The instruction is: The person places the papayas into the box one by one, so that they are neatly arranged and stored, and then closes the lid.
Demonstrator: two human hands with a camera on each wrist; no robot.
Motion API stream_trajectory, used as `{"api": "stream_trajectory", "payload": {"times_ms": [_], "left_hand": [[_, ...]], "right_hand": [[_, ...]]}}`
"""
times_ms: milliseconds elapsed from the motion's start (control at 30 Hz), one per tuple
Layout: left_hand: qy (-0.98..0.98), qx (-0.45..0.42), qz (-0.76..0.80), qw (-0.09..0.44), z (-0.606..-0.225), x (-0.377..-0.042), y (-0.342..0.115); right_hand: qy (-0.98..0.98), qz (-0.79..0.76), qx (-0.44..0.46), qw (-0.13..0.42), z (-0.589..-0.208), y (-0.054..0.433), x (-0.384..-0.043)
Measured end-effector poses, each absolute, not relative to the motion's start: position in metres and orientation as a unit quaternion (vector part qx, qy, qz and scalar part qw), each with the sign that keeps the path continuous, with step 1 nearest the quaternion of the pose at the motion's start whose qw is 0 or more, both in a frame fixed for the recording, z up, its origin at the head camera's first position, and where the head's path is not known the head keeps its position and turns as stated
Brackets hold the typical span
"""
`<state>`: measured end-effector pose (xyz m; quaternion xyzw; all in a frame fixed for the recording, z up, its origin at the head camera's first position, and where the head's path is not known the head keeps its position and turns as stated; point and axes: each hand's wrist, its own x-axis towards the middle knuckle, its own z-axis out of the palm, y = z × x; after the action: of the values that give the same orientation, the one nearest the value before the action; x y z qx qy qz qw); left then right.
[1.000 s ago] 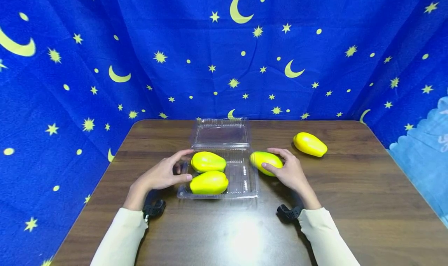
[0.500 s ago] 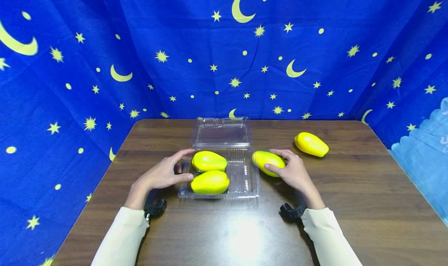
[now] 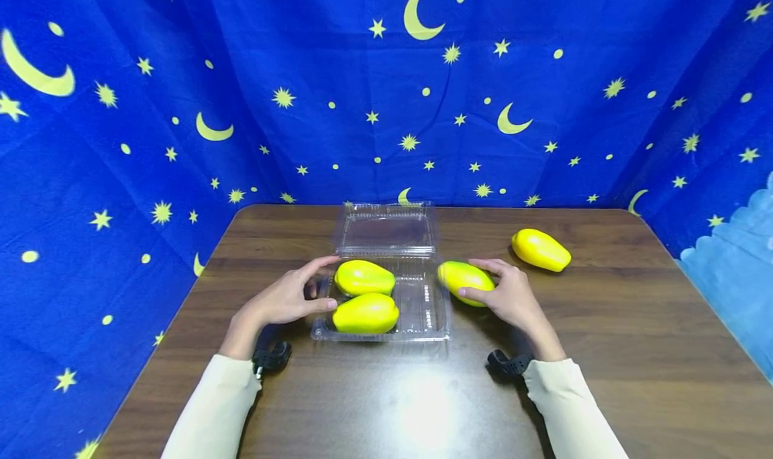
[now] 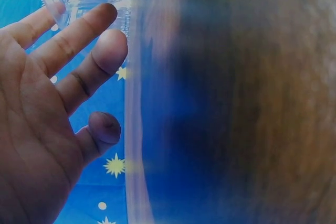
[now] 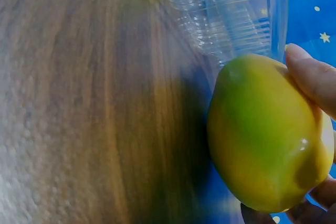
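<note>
My right hand (image 3: 510,294) grips a yellow-green papaya (image 3: 465,283), thumb on the near side and fingers round the far side. In the right wrist view this papaya (image 5: 268,135) is large, beside the clear plastic clamshell box (image 5: 236,19). The box (image 3: 417,336) lies with its lid (image 3: 386,231) folded back. Two papayas sit in its left part, one at the back (image 3: 364,278) and one in front (image 3: 366,313). My left hand (image 3: 286,298) is at the box's left side, its thumb by the front papaya. The left wrist view shows its fingers (image 4: 79,40) spread and slightly bent, gripping nothing.
Another yellow papaya (image 3: 541,249) lies on the wooden table (image 3: 634,325) at the back right. A blue cloth (image 3: 338,56) with moons and stars hangs behind and on both sides. Black wrist mounts (image 3: 272,357) sit under both wrists.
The head view has shifted slightly, so everything appears a little further right. Both hands, the box and the papayas keep nearly the same places relative to each other.
</note>
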<state>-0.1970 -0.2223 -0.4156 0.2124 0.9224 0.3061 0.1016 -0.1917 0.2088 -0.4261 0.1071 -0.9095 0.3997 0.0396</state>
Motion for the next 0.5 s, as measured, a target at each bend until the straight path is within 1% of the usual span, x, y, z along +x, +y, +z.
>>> {"api": "stream_trajectory", "payload": {"times_ms": [267, 400, 500], "left_hand": [[0.921, 0.218, 0.31, 0.093, -0.4167, -0.1981, -0.2222], [0.921, 0.216, 0.31, 0.094, -0.4171, -0.1981, -0.2223], [0.921, 0.215, 0.31, 0.095, -0.4171, -0.1977, -0.2224]], "right_hand": [[-0.908, 0.406, 0.101, 0.037, -0.4285, 0.2127, -0.1928], [-0.907, 0.407, 0.09, 0.051, -0.4277, 0.2136, -0.1929], [-0.909, 0.402, 0.082, 0.071, -0.4266, 0.2147, -0.1923]]}}
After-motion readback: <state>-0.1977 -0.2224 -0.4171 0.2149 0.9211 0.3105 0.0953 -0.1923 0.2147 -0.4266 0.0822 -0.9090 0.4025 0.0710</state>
